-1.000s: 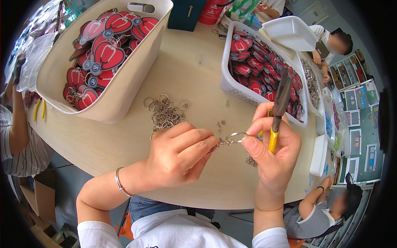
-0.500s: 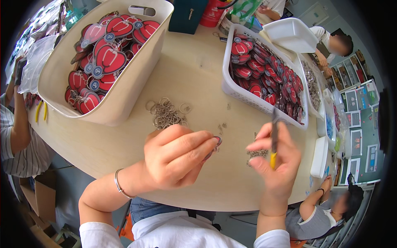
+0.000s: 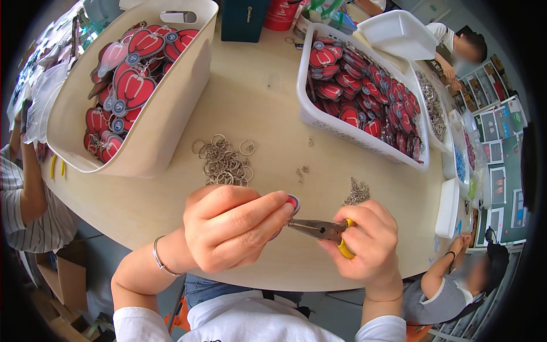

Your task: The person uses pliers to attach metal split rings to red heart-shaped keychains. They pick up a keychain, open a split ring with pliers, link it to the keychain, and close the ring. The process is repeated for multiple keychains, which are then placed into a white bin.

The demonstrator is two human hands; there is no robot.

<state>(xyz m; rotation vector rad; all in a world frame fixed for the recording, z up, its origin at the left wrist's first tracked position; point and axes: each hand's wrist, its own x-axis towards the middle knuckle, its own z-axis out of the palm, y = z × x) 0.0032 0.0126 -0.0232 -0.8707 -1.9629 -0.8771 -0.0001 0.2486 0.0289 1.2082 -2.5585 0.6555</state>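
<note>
Between the fingertips of my left hand (image 3: 236, 228) a red heart charm (image 3: 293, 203) with a grey edge is pinched, mostly hidden by the fingers. My right hand (image 3: 367, 242) is closed round the yellow handles of a pair of pliers (image 3: 319, 228). The plier tips point left and meet the lower right side of the charm; a small metal part there is too fine to make out. Beyond my left hand lies a heap of split key rings (image 3: 222, 162). Past my right hand is a pile of small metal links (image 3: 358, 192).
A cream bin (image 3: 188, 97) of finished-looking heart keyrings stands at left. A white basket (image 3: 364, 137) holds many heart charms at right. White trays (image 3: 448, 208) line the right edge. Co-workers sit on both sides.
My right hand has turned and brought the pliers down and left, so their tips now reach the charm. My left hand has shifted slightly left and down. The camera view has moved a little.
</note>
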